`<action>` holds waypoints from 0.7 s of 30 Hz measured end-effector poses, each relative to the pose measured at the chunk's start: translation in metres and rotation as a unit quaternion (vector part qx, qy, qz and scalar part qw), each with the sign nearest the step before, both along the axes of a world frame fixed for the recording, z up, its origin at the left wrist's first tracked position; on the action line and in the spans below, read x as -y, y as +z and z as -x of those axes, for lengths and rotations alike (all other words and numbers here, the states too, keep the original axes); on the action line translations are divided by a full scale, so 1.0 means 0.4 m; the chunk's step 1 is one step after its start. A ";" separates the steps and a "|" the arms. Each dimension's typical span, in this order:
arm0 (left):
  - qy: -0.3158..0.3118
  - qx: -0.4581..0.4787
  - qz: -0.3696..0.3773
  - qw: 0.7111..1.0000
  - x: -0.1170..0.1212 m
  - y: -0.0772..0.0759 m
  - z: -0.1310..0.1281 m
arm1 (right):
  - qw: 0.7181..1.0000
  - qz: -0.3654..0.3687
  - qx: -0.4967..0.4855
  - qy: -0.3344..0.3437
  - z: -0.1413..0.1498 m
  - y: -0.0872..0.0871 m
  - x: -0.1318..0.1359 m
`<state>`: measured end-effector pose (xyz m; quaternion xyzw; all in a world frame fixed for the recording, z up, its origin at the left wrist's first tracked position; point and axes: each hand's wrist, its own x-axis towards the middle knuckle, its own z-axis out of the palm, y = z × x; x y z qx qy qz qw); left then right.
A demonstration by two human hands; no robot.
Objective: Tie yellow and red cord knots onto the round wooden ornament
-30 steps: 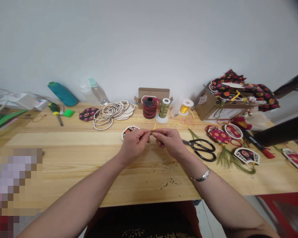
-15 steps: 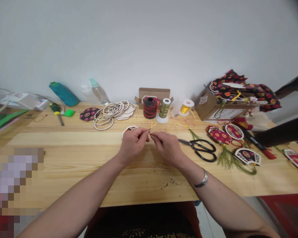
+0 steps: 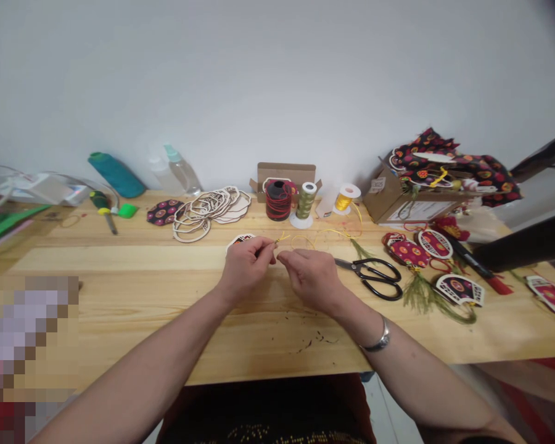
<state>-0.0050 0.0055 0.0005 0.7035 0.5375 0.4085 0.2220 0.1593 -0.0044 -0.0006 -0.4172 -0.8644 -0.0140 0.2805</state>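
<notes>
Pale pine tabletop (image 3: 134, 308) carried all of it, and a spool of red and black cord (image 3: 278, 200) stood near its back edge. Far to the left of that spool lay green sheets (image 3: 4, 222), then a teal bottle (image 3: 116, 174) on its side and a clear plastic squeeze bottle (image 3: 181, 171). Closer in were a green-handled screwdriver (image 3: 102, 208), a dark patterned fabric piece (image 3: 163, 213), and a stack of laser-cut wooden frames (image 3: 208, 213). A wooden lantern-shaped ornament (image 3: 239, 240) sat just in front of the spool and to its left, partly under the left hand (image 3: 246, 268).

That hand was closed in a pinch on a short gold cord (image 3: 281, 238), whose end stuck out just in front of the spool. The right hand (image 3: 312, 277) was curled, its fingertips (image 3: 282, 257) just beside the left hand; whether they gripped anything could not be told. A silver bangle (image 3: 377, 339) circled the right wrist.

Right of the spool stood an olive thread spool (image 3: 305, 200) and a gold cord spool (image 3: 345, 200). Further along lay black-handled scissors (image 3: 374, 279), finished ornaments (image 3: 435, 243), green tassels (image 3: 419, 295), and a cardboard box (image 3: 393, 200) heaped with patterned fabric (image 3: 453, 166).
</notes>
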 end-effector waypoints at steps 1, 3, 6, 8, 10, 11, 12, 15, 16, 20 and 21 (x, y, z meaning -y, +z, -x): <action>-0.011 -0.008 0.000 1.000 -0.002 0.000 0.002 | 0.999 -0.037 0.017 0.000 -0.001 0.000 -0.001; -0.044 -0.032 0.000 0.999 -0.006 0.002 0.003 | 0.993 -0.111 0.048 0.005 -0.005 0.003 -0.004; -0.105 -0.067 0.003 0.992 -0.007 0.007 0.001 | 0.984 -0.161 0.072 0.018 -0.018 0.013 -0.015; -0.141 -0.074 0.007 0.987 -0.006 0.009 -0.002 | 0.986 -0.147 0.068 0.030 -0.028 0.018 -0.024; -0.168 -0.070 0.009 0.983 -0.005 0.011 -0.004 | 0.993 -0.106 0.035 0.035 -0.038 0.018 -0.035; -0.177 -0.065 0.010 0.982 -0.005 0.011 -0.004 | 0.997 -0.076 0.003 0.033 -0.042 0.017 -0.041; -0.184 -0.056 0.011 0.981 -0.004 0.012 -0.004 | 0.998 -0.039 -0.039 0.033 -0.045 0.015 -0.047; -0.188 -0.017 0.018 0.982 -0.003 0.015 -0.002 | 0.976 0.088 -0.192 0.049 -0.050 0.009 -0.068; -0.182 0.001 0.023 0.983 -0.003 0.016 -0.001 | 0.962 0.129 -0.234 0.059 -0.051 0.007 -0.075; -0.144 0.059 0.040 0.987 -0.001 0.022 0.000 | 0.902 0.280 -0.321 0.066 -0.050 -0.003 -0.095; -0.130 0.062 0.044 0.989 -0.001 0.024 -0.001 | 0.890 0.312 -0.328 0.057 -0.048 -0.005 -0.097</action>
